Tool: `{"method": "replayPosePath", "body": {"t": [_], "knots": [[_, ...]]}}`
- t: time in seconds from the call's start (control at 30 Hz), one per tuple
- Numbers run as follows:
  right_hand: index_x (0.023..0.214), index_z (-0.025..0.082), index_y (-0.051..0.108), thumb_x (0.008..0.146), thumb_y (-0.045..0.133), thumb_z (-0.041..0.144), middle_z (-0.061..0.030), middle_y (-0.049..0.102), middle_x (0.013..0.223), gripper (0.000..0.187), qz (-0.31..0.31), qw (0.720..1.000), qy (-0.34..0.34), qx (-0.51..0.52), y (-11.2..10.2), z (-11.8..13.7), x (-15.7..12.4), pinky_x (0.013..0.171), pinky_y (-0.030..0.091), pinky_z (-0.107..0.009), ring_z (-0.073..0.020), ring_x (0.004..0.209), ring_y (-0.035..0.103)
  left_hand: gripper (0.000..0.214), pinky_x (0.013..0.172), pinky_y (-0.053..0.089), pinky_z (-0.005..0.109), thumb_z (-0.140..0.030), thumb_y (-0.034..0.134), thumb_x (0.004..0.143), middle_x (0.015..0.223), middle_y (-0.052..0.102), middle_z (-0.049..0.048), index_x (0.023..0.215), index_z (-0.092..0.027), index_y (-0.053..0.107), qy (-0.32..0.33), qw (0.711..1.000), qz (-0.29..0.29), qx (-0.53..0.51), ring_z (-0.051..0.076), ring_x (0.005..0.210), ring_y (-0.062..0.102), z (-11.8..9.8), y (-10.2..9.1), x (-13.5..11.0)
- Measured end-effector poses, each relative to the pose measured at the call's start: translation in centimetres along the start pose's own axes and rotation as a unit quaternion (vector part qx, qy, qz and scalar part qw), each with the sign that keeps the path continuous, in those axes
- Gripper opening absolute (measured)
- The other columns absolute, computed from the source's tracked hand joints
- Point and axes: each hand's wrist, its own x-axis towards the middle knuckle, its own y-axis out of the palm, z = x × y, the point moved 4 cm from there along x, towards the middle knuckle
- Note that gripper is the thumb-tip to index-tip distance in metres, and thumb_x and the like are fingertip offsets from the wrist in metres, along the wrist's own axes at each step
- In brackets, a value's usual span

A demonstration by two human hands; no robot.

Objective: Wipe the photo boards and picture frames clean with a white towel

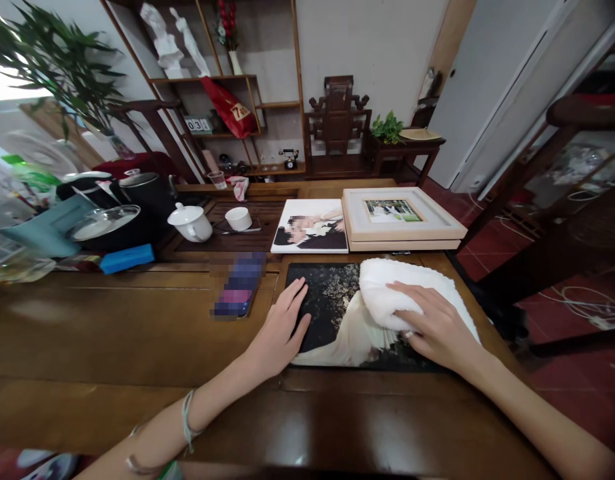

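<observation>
A dark photo panel (pixel 327 320) lies flat on the wooden table, printed with a pale flowing dress. My left hand (pixel 283 327) rests at the panel's left edge, fingers stretched out and holding nothing. Over the panel's right part, my right hand (pixel 432 323) presses a folded white towel (pixel 387 277) onto the surface, its fingers bent on the cloth. The towel hides the panel's upper right area and hangs past its right side.
Behind the panel lie a white photo print (pixel 310 227) and stacked pale wooden frames (pixel 407 233). Left are a phone (pixel 239 287), a blue block (pixel 127 259), a lidded white cup (pixel 190 222), a small white bowl (pixel 238 218) and a black pot (pixel 107 227). A dark chair (pixel 562 220) stands right.
</observation>
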Motion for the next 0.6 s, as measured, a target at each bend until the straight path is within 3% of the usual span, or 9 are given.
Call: {"method": "replayPosePath", "body": {"t": [0.23,0.47,0.6], "knots": [[0.086,0.015,0.069,0.065,0.05,0.002,-0.0221,0.059,0.126,0.031,0.006,1.0,0.005,-0.005,0.1,0.0,0.0,0.084,0.05,-0.052,-0.0383,0.111,0.057,0.049,0.119,0.023,0.05,-0.029,0.031,0.101,0.158,0.027,0.0127,0.149,-0.019,0.028,-0.01,1.0,-0.016,-0.023,0.025,0.147,0.021,0.2,0.0,0.2],[0.087,0.015,0.068,0.067,0.047,0.0,-0.0218,0.058,0.128,0.033,0.009,1.0,0.001,-0.014,0.2,0.7,-0.1,0.083,0.05,-0.051,-0.0375,0.117,0.054,0.038,0.115,0.032,0.052,-0.026,0.037,0.099,0.143,0.047,0.0139,0.135,-0.018,0.045,-0.017,0.998,-0.062,0.006,0.025,0.137,0.04,-0.2,-0.9,0.9],[0.087,0.015,0.066,0.067,0.045,-0.002,-0.0226,0.057,0.129,0.034,0.024,1.0,0.009,-0.01,0.2,1.8,-0.1,0.083,0.05,-0.053,-0.0374,0.118,0.053,0.041,0.115,0.034,0.05,-0.026,0.04,0.098,0.145,0.046,0.0129,0.138,-0.019,0.043,-0.016,0.997,-0.07,0.03,0.025,0.138,0.039,-0.3,-0.8,0.7]]}}
